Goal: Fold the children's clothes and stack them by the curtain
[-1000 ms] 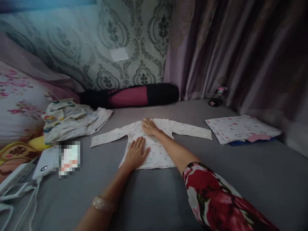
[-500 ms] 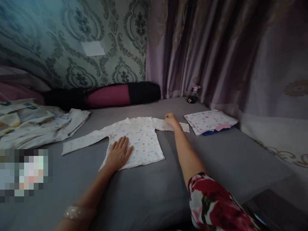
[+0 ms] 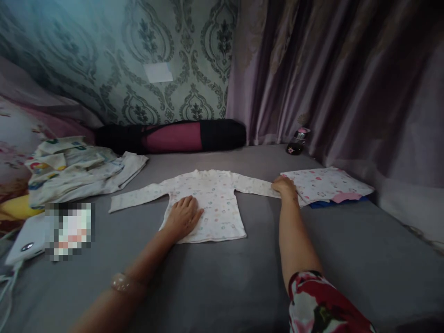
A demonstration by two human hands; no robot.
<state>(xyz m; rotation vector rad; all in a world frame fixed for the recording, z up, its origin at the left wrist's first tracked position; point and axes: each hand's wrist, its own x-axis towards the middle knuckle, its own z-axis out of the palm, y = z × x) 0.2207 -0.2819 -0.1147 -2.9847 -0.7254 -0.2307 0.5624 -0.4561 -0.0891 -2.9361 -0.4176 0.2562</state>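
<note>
A small white long-sleeved shirt (image 3: 215,203) with a tiny coloured print lies spread flat on the grey bed sheet (image 3: 222,277). My left hand (image 3: 183,217) lies open and flat on its lower left part, fingers stretched out. My right hand (image 3: 285,186) rests at the end of the shirt's right sleeve, fingers curled down over the cuff. Whether they pinch the cloth is hard to see.
A folded stack of printed clothes (image 3: 328,185) lies just right of my right hand. A loose pile of clothes (image 3: 76,169) sits at the left, a black and pink roll (image 3: 173,136) against the wall, a small bottle (image 3: 297,141) by the curtain, and a white charger (image 3: 24,238) at the left edge.
My right hand slid from the shirt's collar out along the right sleeve to its cuff. My left hand stayed flat on the shirt's lower left.
</note>
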